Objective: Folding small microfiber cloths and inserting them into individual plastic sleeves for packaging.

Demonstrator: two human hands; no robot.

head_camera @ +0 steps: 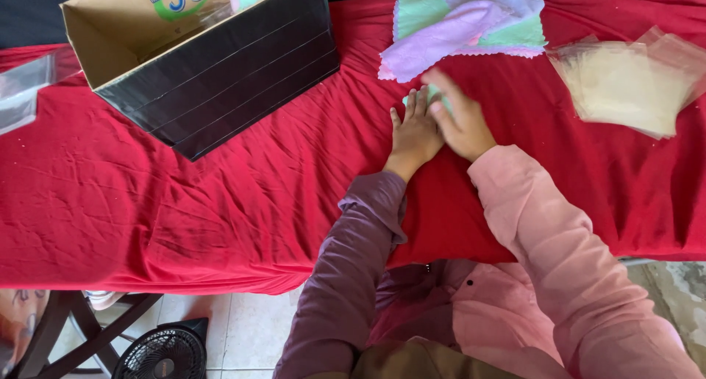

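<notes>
Both hands lie flat on the red cloth covering the desk (220, 202). My left hand (414, 133) is palm down, fingers straight and together, gripping nothing. My right hand (460, 118) lies just beside it, partly over it, fingers spread; it is blurred, so I cannot tell whether the fingers pinch anything.

Under and between the two hands sits a small folded green cloth (434, 96). Only an edge shows past my fingertips. Both hands press on it, neither lifts it.

Just beyond my fingertips is a loose pile of cloths (463, 26) in lilac, green and white. It is untidy, with several layers overlapping, and I cannot count them.

Off to the right of my right hand, well apart, lies a stack of clear plastic bags (625, 81), fanned out flat. None of them appears to hold a cloth.

Far to the left of my left hand stands an open cardboard box (213, 63), tilted, with dark side walls. Something pale and wrapped shows inside near the far corner; the rest of the inside is hidden from me.

Judgement on progress: one cloth is under my hands, looking folded small. The pile beyond appears unfolded and the bags look unfilled, so most of the work seems to remain. How much already sits in the box cannot be read.
</notes>
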